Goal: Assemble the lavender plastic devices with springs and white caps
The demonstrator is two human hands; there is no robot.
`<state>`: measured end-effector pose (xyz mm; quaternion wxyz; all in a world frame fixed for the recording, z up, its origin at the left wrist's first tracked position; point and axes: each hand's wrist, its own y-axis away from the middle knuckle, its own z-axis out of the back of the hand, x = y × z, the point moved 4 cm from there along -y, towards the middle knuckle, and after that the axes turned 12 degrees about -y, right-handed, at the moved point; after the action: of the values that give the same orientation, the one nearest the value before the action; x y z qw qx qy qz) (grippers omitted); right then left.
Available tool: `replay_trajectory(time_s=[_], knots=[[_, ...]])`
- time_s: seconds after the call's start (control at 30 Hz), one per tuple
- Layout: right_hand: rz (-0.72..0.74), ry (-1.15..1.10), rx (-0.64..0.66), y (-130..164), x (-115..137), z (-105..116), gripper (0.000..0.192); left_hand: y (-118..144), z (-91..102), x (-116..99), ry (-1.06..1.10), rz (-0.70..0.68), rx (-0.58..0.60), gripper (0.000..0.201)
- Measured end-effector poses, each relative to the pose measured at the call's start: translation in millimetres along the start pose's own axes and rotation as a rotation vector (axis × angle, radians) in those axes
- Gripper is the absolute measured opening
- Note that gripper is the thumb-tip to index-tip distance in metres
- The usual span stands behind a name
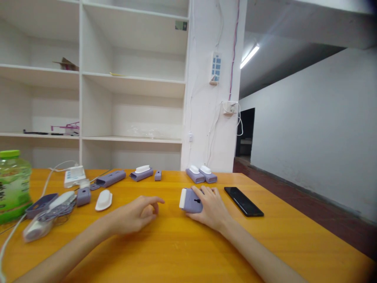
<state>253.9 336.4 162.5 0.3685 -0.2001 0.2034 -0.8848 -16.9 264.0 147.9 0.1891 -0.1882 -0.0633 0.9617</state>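
Near the centre of the frame, the right hand (211, 208) lay over a purple device with a white cap (190, 200) on the orange worktop (182, 251), its grip closed on it, probably steadying it. The left hand (138, 215) rested beside it, loosely curled and empty. The green bottle (13, 184) label at far left was unreadable.

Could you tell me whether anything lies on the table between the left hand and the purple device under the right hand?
Nothing visible: only bare table separates the left hand from the purple device under the right hand.
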Motion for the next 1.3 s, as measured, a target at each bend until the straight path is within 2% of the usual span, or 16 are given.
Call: replay_trajectory(time_s=[0.07,0.1,0.17,0.2,0.23,0.33,0.4,0.47,0.6,0.67,0.73,0.8,0.9,0.97,1.1,1.3], knots=[[-0.008,-0.028,0.022,-1,1,0,0.078,2,4.1,-30,0.078,-0.078,-0.03,0.031],[-0.013,-0.042,0.034,-1,1,0,0.079,2,8.2,-39,0.106,-0.1,-0.084,0.027],[-0.016,-0.069,0.059,-2,2,1,0.081,1,14.8,-44,0.153,-0.129,-0.146,0.028],[-0.013,-0.085,0.075,-2,3,2,0.082,0,16.1,-41,0.177,-0.122,-0.143,0.034],[-0.007,-0.104,0.096,-1,5,3,0.084,0,15.3,-33,0.207,-0.098,-0.105,0.05],[0.015,-0.171,0.176,1,11,3,0.095,2,2.7,-5,0.309,0.038,0.121,0.109],[0.014,-0.221,0.219,3,17,3,0.098,5,-7.5,6,0.336,0.073,0.222,0.121],[-0.004,-0.267,0.235,5,21,1,0.096,5,-15.4,5,0.347,0.043,0.232,0.11],[-0.049,-0.323,0.218,6,25,-3,0.09,-1,-29.7,-14,0.616,0.028,0.181,0.06],[-0.067,-0.33,0.202,7,24,-4,0.087,-7,-35.9,-21,0.774,0.054,0.15,0.051],[-0.082,-0.324,0.184,7,23,-4,0.085,-11,-38.0,-23,0.82,0.066,0.091,0.048],[-0.086,-0.318,0.172,7,23,-3,0.084,-15,-35.2,-20,0.739,0.09,-0.01,0.042],[-0.069,-0.315,0.172,7,26,-2,0.084,-15,-26.9,-10,0.451,0.139,-0.172,0.035],[-0.04,-0.311,0.185,7,30,-1,0.084,-13,-24.0,-5,0.31,0.156,-0.24,0.039],[0.01,-0.309,0.214,7,37,0,0.087,-9,-26.5,-4,0.309,0.145,-0.265,0.055],[0.021,-0.327,0.214,6,40,-2,0.088,-5,-18.9,-26,0.237,0.026,-0.329,0.04]])
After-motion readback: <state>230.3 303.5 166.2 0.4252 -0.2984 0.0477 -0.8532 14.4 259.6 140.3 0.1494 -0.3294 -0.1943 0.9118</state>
